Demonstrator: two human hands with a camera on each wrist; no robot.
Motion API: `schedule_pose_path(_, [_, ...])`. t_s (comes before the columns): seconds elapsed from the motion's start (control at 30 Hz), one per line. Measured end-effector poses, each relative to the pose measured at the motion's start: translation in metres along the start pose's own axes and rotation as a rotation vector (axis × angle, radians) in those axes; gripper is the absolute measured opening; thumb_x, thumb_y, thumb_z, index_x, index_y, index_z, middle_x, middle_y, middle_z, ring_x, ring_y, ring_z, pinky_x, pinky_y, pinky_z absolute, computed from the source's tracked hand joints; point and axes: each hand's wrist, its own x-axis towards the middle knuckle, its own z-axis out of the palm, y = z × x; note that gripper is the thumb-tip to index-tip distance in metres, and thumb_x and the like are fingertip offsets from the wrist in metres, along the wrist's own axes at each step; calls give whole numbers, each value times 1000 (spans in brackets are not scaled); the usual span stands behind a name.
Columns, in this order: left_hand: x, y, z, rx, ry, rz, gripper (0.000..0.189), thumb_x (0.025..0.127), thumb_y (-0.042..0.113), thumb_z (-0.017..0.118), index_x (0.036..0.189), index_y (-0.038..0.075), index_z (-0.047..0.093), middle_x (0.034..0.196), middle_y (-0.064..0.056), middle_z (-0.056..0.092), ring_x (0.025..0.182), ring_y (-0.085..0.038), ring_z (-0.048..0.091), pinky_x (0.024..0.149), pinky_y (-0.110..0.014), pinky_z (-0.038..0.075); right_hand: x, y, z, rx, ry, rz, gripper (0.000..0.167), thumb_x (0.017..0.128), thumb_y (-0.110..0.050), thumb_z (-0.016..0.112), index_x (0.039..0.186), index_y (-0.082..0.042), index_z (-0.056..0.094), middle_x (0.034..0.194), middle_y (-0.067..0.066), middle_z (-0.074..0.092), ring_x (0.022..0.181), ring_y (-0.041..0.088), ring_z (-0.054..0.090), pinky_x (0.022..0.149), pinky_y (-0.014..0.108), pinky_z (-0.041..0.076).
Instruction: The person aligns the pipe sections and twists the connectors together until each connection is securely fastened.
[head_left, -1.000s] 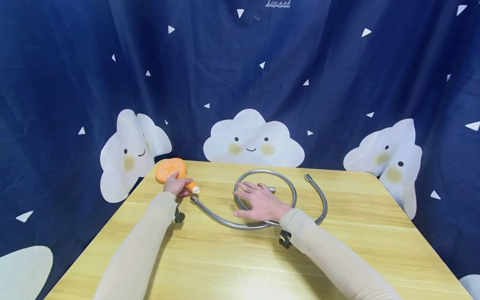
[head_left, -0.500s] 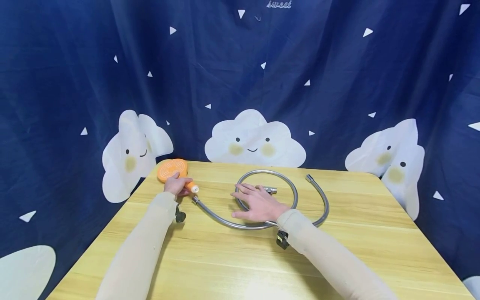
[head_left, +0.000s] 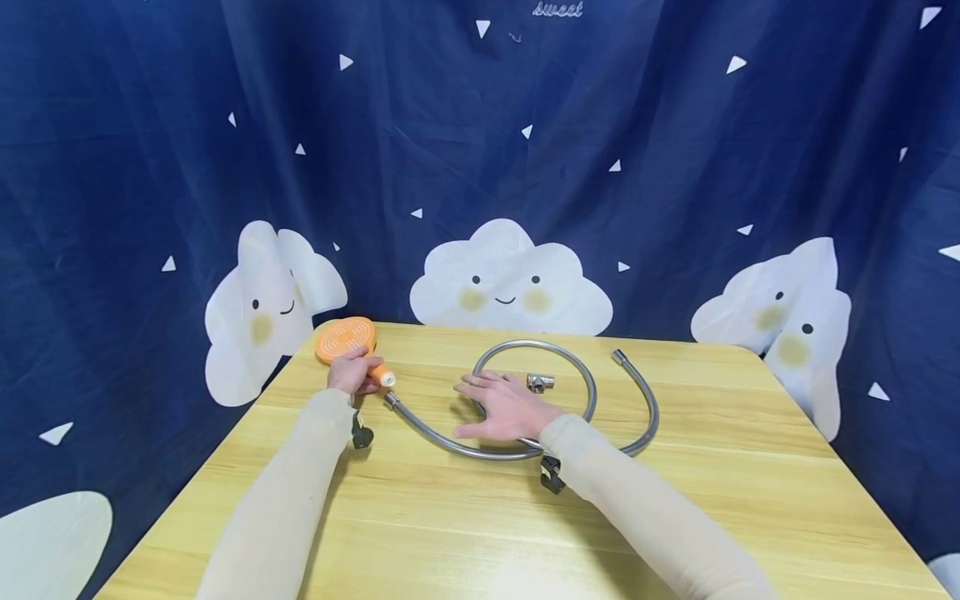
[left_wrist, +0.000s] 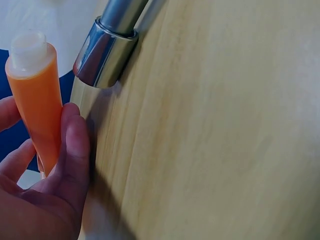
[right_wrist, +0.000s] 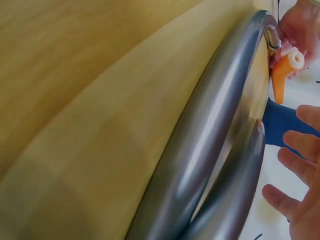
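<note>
My left hand (head_left: 351,372) holds an orange shower head (head_left: 346,338) by its handle at the far left of the table. The white threaded tip of the handle (left_wrist: 29,50) sticks out past the fingers in the left wrist view. Close to that tip lies the chrome end nut (left_wrist: 106,52) of a grey metal shower hose (head_left: 465,451). The hose makes a loop mid-table, and its other end (head_left: 618,357) points away at the right. Spread fingers of my right hand (head_left: 510,407) hover over the loop's left side, covering part of it and holding nothing.
A small chrome valve fitting (head_left: 540,382) lies inside the hose loop, just right of my right hand. The wooden table (head_left: 420,533) ends at a dark blue curtain (head_left: 465,167) with white clouds, which hangs around its back and sides.
My right hand has shifted a little to the left over the hose, uncovering more of the chrome fitting. The left hand stays in place with the shower head.
</note>
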Motion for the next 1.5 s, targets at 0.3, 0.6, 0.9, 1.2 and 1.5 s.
schedule_pose_path(0.3, [3, -1, 0, -20, -10, -2, 69, 92, 20, 71, 155, 17, 41, 78, 4, 68, 51, -4, 63, 58, -24, 59, 12, -8, 6, -19, -13, 12, 93, 83, -85, 46, 149, -19, 50, 149, 11, 53, 140, 31, 46, 118, 51, 33])
schedule_pose_path(0.6, [8, -2, 0, 19, -28, -8, 64, 95, 22, 67, 154, 17, 43, 117, -14, 67, 54, -4, 62, 56, -22, 57, 24, -15, 12, -36, -30, -17, 94, 82, -87, 45, 146, -18, 53, 147, 6, 54, 137, 26, 48, 116, 46, 37])
schedule_pose_path(0.9, [10, -3, -1, 39, -46, -13, 64, 95, 23, 68, 154, 15, 43, 74, 4, 66, 51, -6, 61, 52, -23, 56, 37, -26, 19, -34, -57, -52, 97, 82, -86, 48, 143, -11, 56, 146, 10, 54, 136, 26, 48, 115, 38, 39])
schedule_pose_path(1.2, [7, -1, 1, 15, -45, -10, 63, 96, 23, 68, 153, 15, 44, 81, 1, 66, 52, -5, 62, 53, -23, 57, 43, -32, 25, -24, -126, -32, 105, 77, -88, 52, 148, -10, 51, 153, 8, 46, 142, 25, 42, 117, 37, 36])
schedule_pose_path(1.5, [-4, 5, 1, 26, -44, -11, 61, 97, 21, 65, 153, 12, 42, 86, -2, 65, 52, -5, 62, 54, -23, 57, 46, -37, 26, -38, -160, -29, 103, 76, -83, 60, 148, -10, 50, 157, 9, 42, 146, 25, 38, 120, 36, 32])
